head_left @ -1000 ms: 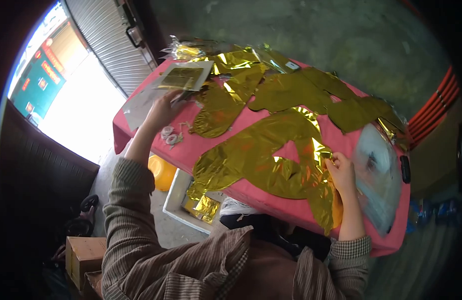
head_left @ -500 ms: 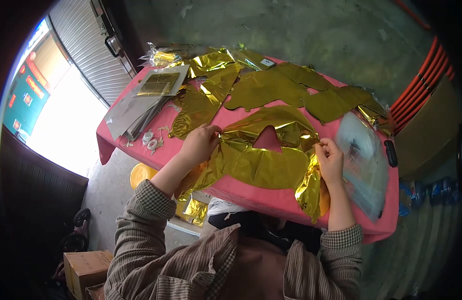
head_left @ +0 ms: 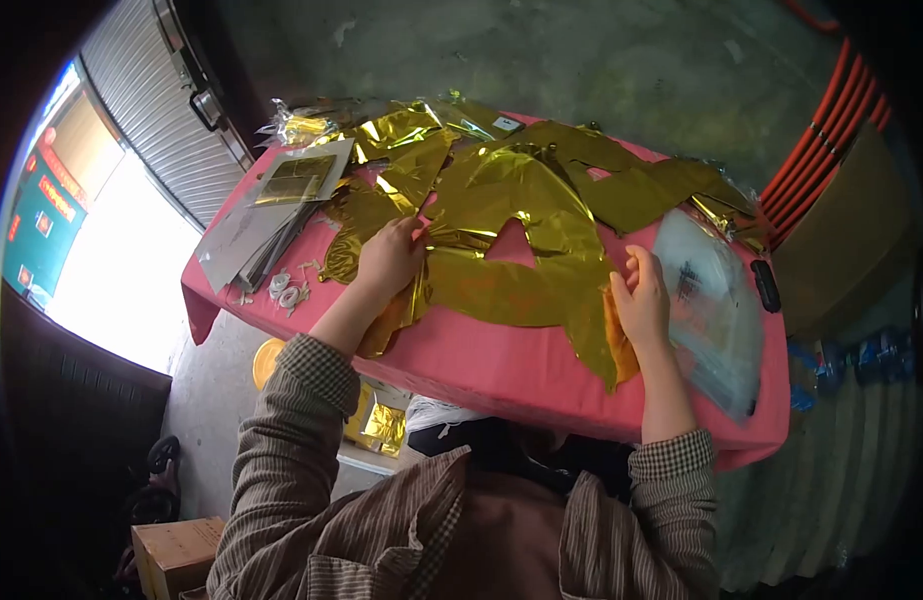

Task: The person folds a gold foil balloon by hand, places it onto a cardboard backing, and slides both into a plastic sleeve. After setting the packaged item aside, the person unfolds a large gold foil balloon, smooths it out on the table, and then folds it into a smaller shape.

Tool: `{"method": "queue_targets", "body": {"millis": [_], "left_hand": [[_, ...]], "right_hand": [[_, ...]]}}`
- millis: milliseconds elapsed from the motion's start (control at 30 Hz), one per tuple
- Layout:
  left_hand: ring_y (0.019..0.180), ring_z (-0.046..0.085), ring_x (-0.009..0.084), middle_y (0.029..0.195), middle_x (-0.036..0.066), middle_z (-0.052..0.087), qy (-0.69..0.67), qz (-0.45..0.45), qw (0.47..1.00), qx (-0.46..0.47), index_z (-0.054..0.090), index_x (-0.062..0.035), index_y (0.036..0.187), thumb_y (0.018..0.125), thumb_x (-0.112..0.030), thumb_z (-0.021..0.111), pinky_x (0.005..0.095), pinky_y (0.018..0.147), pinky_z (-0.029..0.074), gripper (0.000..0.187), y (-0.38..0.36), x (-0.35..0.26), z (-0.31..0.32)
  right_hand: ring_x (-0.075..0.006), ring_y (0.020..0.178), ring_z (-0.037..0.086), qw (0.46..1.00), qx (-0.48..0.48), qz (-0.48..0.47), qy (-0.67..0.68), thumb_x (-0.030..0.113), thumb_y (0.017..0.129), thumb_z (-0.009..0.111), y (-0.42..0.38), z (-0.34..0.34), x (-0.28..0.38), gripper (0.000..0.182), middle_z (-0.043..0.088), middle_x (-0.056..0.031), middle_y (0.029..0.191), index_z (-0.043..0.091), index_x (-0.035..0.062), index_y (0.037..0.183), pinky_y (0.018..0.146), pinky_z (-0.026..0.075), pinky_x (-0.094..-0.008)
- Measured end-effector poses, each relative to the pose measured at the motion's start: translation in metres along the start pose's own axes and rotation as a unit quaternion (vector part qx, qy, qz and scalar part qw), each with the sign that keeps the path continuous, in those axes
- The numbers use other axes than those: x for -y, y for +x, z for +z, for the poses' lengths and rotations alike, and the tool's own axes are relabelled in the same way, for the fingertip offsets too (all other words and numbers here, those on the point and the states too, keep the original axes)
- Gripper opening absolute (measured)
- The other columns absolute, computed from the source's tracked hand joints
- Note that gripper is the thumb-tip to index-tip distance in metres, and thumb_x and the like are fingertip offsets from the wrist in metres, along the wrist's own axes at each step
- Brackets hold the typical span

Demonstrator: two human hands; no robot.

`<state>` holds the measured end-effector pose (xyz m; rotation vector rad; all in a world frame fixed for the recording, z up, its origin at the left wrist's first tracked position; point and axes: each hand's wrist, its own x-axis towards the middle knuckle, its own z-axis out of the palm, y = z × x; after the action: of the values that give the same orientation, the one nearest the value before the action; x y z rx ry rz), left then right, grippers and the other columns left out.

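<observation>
A flat gold foil balloon with a triangular hole lies spread over the near middle of the table, overlapping other gold foil behind it. My left hand is closed on its left side, the fingers pinching the foil. Beside its right edge is my right hand, fingers apart and slightly curled, holding nothing that I can see. An orange-looking underside of the foil shows below the right hand.
A pink-covered table carries more gold foil balloons, a stack of sheets, white ribbon rolls, clear plastic bags and a black object. Orange pipes stand at the right; a cardboard box is at lower left.
The balloon has moved away from me and now lies flatter, its upper part spread farther over the table. My right hand has let go of its edge; my left still grips.
</observation>
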<state>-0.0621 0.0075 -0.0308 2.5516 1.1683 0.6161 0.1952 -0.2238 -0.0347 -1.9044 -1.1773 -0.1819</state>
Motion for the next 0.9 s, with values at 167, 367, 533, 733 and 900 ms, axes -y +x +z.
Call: {"method": "queue_targets", "body": {"millis": [167,367,533,733,900], "left_hand": [[0.108,0.051,0.0321,0.119,0.014,0.053,0.041,0.124,0.991,-0.010,0.054,-0.0079,0.118,0.080,-0.023,0.061,0.0407,0.090,0.043,0.042,-0.017,-0.018,-0.012],[0.137,0.021,0.0303,0.145,0.016,0.028,0.019,0.250,0.951,0.181,0.039,-0.0120,0.136,0.089,-0.039,0.049,0.0448,0.110,0.016,0.055,-0.044,-0.014,-0.005],[0.136,0.022,0.0301,0.145,0.015,0.029,0.010,0.261,0.947,0.188,0.040,-0.0127,0.135,0.089,-0.039,0.050,0.0444,0.110,0.017,0.054,-0.040,-0.008,-0.007],[0.136,0.023,0.0298,0.144,0.014,0.031,0.003,0.268,0.946,0.182,0.041,-0.0138,0.135,0.089,-0.039,0.051,0.0437,0.110,0.018,0.054,-0.040,-0.003,-0.008],[0.135,0.025,0.0296,0.143,0.014,0.033,0.005,0.272,0.948,0.166,0.042,-0.0133,0.134,0.087,-0.039,0.054,0.0432,0.110,0.020,0.055,-0.040,0.000,-0.006]], "right_hand": [[-0.0304,0.110,0.050,0.992,0.054,-0.111,-0.030,0.010,0.081,0.062,-0.005,-0.007,0.007,0.032,0.052,-0.0139,0.118,0.056,0.0017,0.111,0.093,0.041,-0.0366],[-0.0310,0.135,0.025,0.953,0.272,-0.087,-0.103,0.030,0.089,0.053,-0.020,-0.001,0.016,0.050,0.032,-0.0182,0.142,0.044,0.0054,0.131,0.109,0.024,-0.0391],[-0.0320,0.138,0.014,0.913,0.373,-0.106,-0.130,0.034,0.092,0.048,-0.042,-0.025,0.024,0.060,0.020,-0.0195,0.147,0.028,0.0039,0.140,0.112,0.014,-0.0407],[-0.0332,0.136,0.021,0.916,0.374,-0.096,-0.114,0.021,0.084,0.055,-0.092,-0.103,0.017,0.063,0.026,-0.0204,0.145,0.030,-0.0022,0.137,0.112,0.016,-0.0420],[-0.0362,0.130,0.033,0.934,0.312,-0.093,-0.147,0.017,0.081,0.055,-0.148,-0.151,0.006,0.055,0.038,-0.0217,0.137,0.042,-0.0036,0.130,0.108,0.024,-0.0448]]}}
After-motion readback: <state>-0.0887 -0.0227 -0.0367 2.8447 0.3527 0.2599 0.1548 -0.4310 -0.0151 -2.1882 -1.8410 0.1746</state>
